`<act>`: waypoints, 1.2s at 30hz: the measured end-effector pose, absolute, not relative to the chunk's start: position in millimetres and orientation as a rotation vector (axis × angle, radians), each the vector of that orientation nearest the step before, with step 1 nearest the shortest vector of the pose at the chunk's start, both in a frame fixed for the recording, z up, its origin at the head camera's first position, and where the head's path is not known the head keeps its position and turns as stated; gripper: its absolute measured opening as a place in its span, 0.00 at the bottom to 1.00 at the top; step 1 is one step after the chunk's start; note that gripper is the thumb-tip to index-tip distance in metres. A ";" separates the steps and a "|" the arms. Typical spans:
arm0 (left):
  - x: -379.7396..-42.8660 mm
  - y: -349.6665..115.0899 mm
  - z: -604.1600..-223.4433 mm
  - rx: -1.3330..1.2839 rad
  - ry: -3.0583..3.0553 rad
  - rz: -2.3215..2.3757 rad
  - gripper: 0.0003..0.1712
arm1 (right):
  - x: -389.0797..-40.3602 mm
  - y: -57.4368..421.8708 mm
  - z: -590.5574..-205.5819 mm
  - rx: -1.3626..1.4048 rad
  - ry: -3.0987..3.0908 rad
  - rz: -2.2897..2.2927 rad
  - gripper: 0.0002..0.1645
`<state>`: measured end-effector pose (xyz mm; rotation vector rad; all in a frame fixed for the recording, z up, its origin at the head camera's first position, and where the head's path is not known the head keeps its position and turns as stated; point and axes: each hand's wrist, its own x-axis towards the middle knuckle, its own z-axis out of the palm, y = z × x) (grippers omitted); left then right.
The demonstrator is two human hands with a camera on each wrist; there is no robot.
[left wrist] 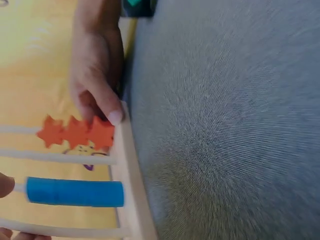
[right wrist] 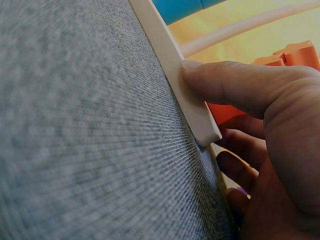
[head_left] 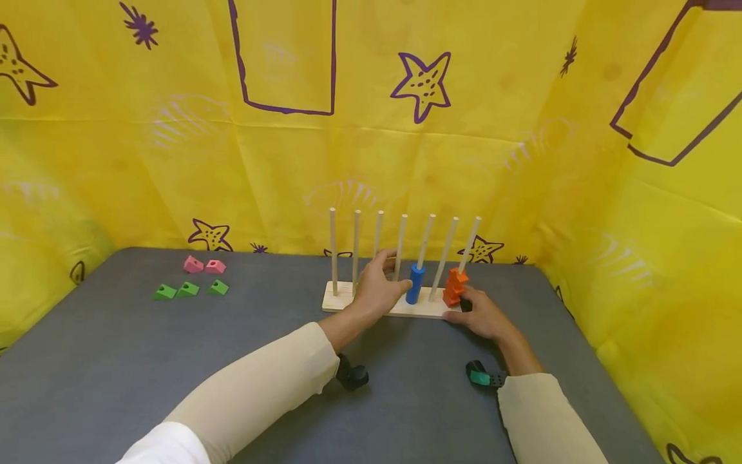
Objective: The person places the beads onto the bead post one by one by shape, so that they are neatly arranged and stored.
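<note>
A wooden peg stand (head_left: 426, 310) with several upright pegs sits on the grey table. My right hand (head_left: 485, 317) grips its right end, thumb (right wrist: 220, 82) on the front edge of the base, other fingers behind. Just left of that hand, orange star-shaped pieces (head_left: 454, 287) are stacked on the end peg. Blue cylinders (left wrist: 75, 192) are stacked on another peg, a seam showing between them. My left hand (head_left: 379, 283) is among the middle pegs, its thumb tip beside the top of the blue stack and its fingers beyond a neighbouring peg, with no loose piece in them.
Green triangular blocks (head_left: 188, 289) and pink blocks (head_left: 216, 266) with holes lie at the back left of the table (head_left: 116, 361). A yellow patterned cloth (head_left: 371, 154) hangs behind and along the sides. Dark devices are strapped at both wrists.
</note>
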<state>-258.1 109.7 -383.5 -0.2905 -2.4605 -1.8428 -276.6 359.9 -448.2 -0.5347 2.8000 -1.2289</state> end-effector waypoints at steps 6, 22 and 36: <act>-237.8 83.0 -369.8 -0.434 -2.355 -1.840 0.34 | -277.3 362.8 -448.0 -0.505 2.806 -1.210 0.32; -205.7 -28.6 -350.7 -0.429 -2.038 -1.776 0.24 | -279.0 363.6 -443.4 -0.500 2.809 -1.179 0.32; -198.6 -137.2 -355.8 -0.054 -1.642 -1.819 0.18 | -275.2 358.4 -449.2 -0.561 2.802 -1.234 0.30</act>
